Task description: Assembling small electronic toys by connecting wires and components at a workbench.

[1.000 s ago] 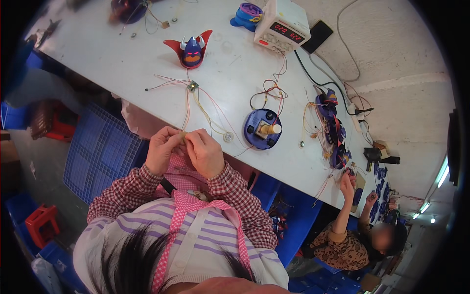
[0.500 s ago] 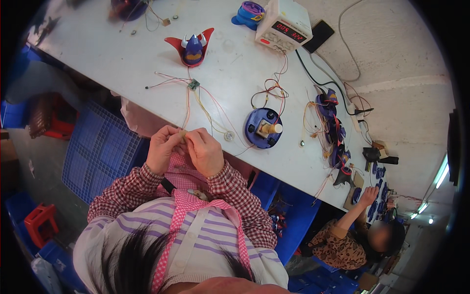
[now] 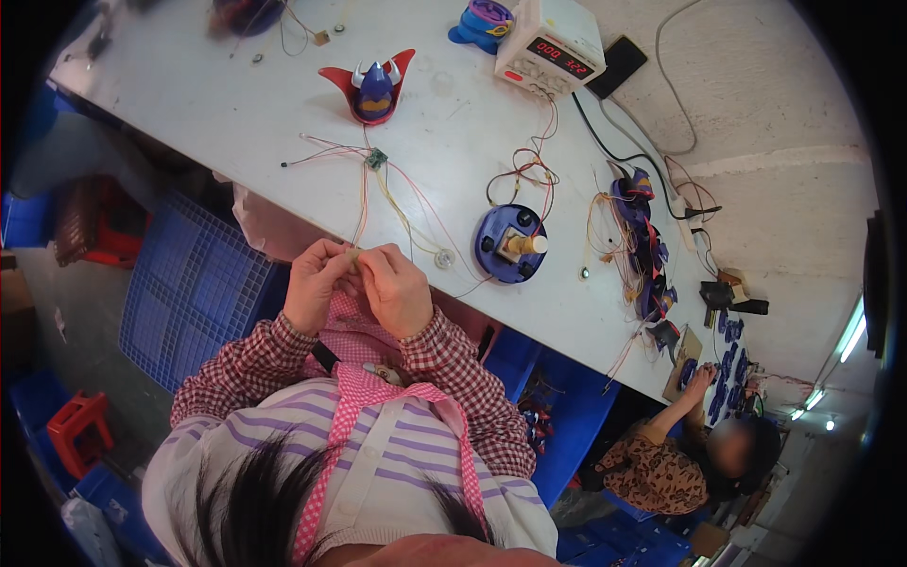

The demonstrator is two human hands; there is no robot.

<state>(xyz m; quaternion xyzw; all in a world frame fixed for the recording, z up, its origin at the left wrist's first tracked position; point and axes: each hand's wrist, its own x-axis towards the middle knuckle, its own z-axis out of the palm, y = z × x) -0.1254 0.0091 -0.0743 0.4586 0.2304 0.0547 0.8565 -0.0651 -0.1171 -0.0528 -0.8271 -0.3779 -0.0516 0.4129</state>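
At the table's near edge, my left hand and my right hand meet with fingertips pinched together. Between them is a small yellowish piece, mostly covered by the fingers, so its kind is unclear. Thin orange and yellow wires run from it up to a small green circuit board lying on the table. More wires lead from the board to a small round clear part near my right hand. Beyond the board stands a purple horned toy figure with a red winged collar, its wire reaching the board.
A round blue base with a post sits to the right, wired to a white power supply with a lit red display. Purple toy parts and wires line the far right. Another person works there. A blue crate is at left.
My hands stay almost in place, still pinching the small piece. One reading on the power supply has changed. The other person's hand has shifted slightly, down and left.
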